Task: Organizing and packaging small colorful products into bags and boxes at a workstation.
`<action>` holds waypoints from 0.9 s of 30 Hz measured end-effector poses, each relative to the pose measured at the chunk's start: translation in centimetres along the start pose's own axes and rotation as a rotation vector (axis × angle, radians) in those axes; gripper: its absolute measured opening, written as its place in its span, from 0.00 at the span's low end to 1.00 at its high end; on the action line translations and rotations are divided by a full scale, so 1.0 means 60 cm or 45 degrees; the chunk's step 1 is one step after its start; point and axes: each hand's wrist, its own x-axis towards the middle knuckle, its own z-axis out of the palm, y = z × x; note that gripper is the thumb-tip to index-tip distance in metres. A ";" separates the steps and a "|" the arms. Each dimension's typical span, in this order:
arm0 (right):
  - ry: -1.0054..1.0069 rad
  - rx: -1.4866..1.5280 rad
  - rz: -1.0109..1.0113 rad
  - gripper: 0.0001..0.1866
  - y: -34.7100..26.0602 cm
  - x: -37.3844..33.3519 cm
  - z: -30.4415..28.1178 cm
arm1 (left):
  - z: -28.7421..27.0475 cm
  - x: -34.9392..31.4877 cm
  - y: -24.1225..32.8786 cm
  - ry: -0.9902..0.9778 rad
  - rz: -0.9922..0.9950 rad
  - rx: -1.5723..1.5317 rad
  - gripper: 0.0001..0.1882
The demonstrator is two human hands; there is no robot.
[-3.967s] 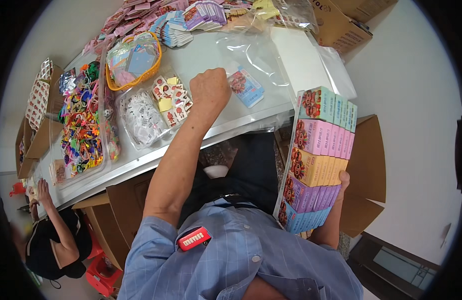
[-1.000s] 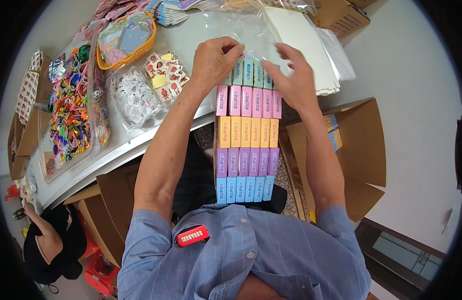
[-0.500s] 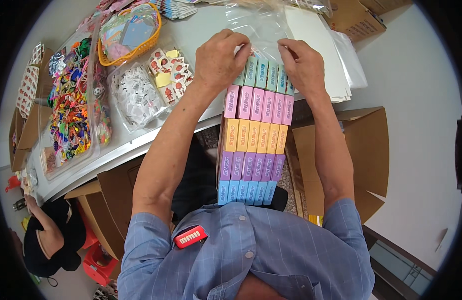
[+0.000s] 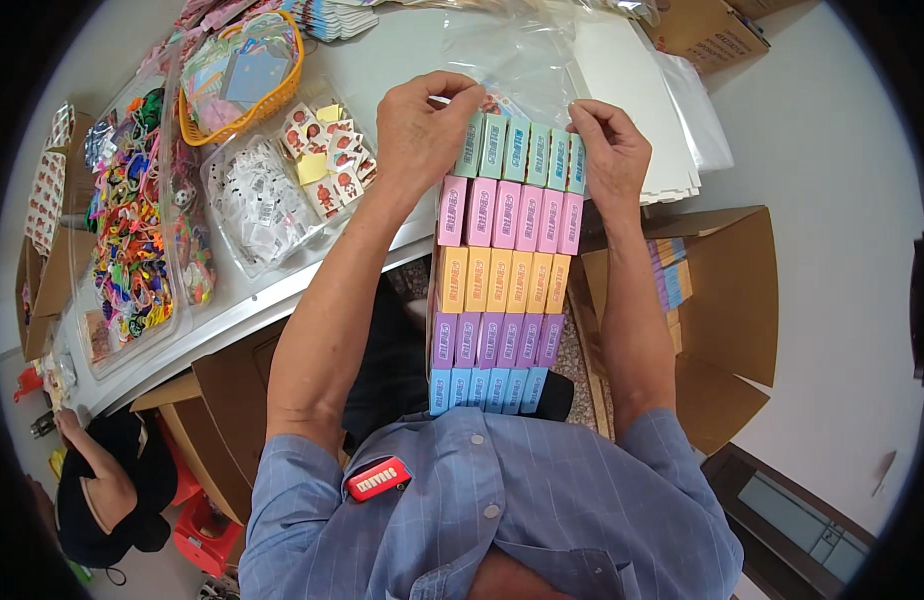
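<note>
Several small boxes (image 4: 504, 220) stand packed in rows of mint green, pink, orange, purple and light blue, reaching from the table edge toward my body. A clear plastic bag (image 4: 512, 55) spreads out beyond the green row. My left hand (image 4: 427, 130) is at the far left corner of the rows, its thumb and forefinger pinched together on the bag's edge. At the far right corner my right hand (image 4: 612, 150) pinches the bag's other side, close to the green boxes. A small printed card (image 4: 499, 104) shows just past the green row.
Left on the table are a tray of colourful trinkets (image 4: 137, 235), a container of white slips (image 4: 260, 195), stickers (image 4: 327, 150) and a yellow basket (image 4: 300, 75). At right, an open carton (image 4: 727, 300) holds similar boxes. Another person (image 4: 112, 480) sits at lower left.
Both hands have come slightly nearer my body, and the right hand's fingers have closed together more. More of the green row and of the right carton's contents shows.
</note>
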 end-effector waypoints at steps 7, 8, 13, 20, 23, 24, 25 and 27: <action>0.231 0.067 0.037 0.08 -0.002 -0.019 0.010 | -0.014 0.007 0.000 -0.099 -0.057 -0.016 0.12; 0.234 0.064 0.039 0.08 -0.004 -0.024 0.012 | -0.012 0.009 -0.001 -0.070 -0.015 0.018 0.12; 0.222 0.020 -0.132 0.04 0.008 -0.049 0.003 | -0.004 -0.006 -0.006 0.010 0.074 -0.038 0.12; 0.149 -0.260 -0.403 0.03 0.025 -0.052 -0.011 | -0.003 -0.034 -0.026 0.097 0.319 -0.098 0.06; 0.160 -0.368 -0.564 0.04 0.026 -0.055 -0.014 | -0.003 -0.043 -0.035 0.104 0.359 -0.105 0.05; 0.154 -0.335 -0.534 0.05 0.032 -0.057 -0.017 | -0.004 -0.045 -0.036 0.096 0.397 -0.106 0.05; 0.149 -0.302 -0.504 0.05 0.036 -0.058 -0.019 | -0.005 -0.049 -0.036 0.097 0.397 -0.105 0.05; 0.162 -0.382 -0.602 0.06 0.027 -0.060 -0.015 | -0.009 -0.054 -0.033 0.071 0.411 -0.059 0.04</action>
